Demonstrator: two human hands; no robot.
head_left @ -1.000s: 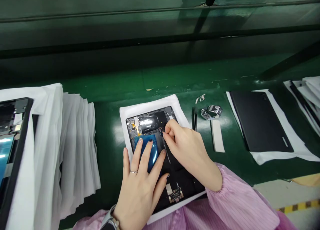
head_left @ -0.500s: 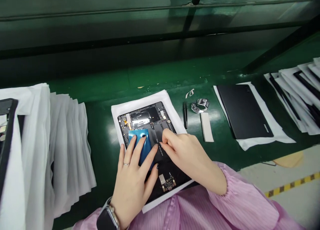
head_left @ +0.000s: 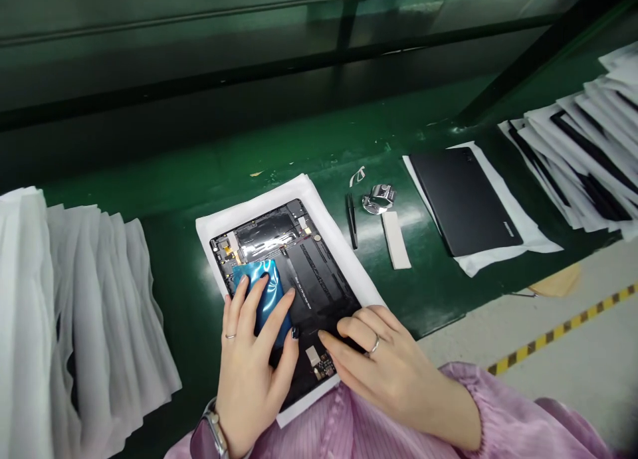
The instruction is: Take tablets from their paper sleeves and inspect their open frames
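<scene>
An opened black tablet with its inner boards showing lies on a white foam sheet on the green bench. My left hand lies flat with spread fingers on a blue film piece stuck over the tablet's left half. My right hand rests with loosely stretched fingers on the tablet's lower right edge and holds nothing.
Black tweezers, a shiny metal piece and a white strip lie to the right of the tablet. A closed black tablet sits on foam farther right. Stacks of foam-wrapped units stand at left and far right.
My right hand has slid from a pinch at the tablet's middle down to its lower right edge and has opened. The camera view has swung right. My left hand stays on the blue film.
</scene>
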